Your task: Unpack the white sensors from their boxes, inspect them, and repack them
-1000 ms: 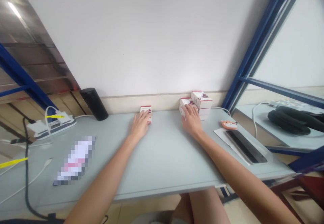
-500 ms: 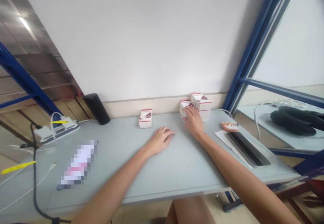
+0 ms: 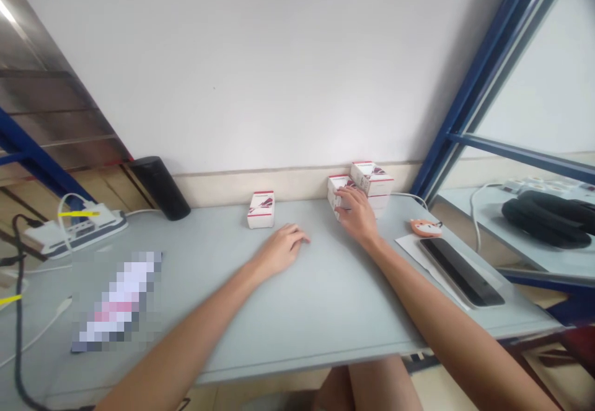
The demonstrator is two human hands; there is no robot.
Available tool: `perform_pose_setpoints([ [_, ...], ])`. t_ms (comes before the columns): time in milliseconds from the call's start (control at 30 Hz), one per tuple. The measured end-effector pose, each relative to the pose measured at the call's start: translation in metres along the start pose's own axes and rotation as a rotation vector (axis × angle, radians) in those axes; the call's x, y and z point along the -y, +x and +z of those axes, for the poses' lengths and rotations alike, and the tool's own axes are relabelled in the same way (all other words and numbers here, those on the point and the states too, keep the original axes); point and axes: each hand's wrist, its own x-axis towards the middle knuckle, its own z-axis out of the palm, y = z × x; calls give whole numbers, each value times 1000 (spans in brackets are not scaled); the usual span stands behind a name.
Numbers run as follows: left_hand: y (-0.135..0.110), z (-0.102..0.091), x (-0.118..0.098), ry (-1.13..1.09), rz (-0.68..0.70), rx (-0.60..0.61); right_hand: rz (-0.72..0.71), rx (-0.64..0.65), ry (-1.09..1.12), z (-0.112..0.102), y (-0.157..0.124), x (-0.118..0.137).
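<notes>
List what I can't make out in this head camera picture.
All in the head view:
Nearer boxed stack: its front is partly hidden by the right hand, leaving that grip unclear.
Left hand: the palm is hidden by its own back.
Lone white-and-red box: fine print is too small and blurred.
Flat item at left: masked by pixelation.
Black bundle: cut off by the right edge.

This looks like a workshop workstation, with its grey bench (image 3: 297, 312), blue metal frame (image 3: 483, 67) and power strip (image 3: 85, 232).
</notes>
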Motion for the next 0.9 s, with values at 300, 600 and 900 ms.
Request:
perform_pose_setpoints([
  [300,6,2,0,-459,-266,-143,102,-138,165,-4,-3,26],
  [600,20,-16,-8,-1146,-578,-446,-70,-25,436,-1,-20,78],
  [900,7,-11,-22,-149,-65,-630,28,146,472,-13,-14,71],
])
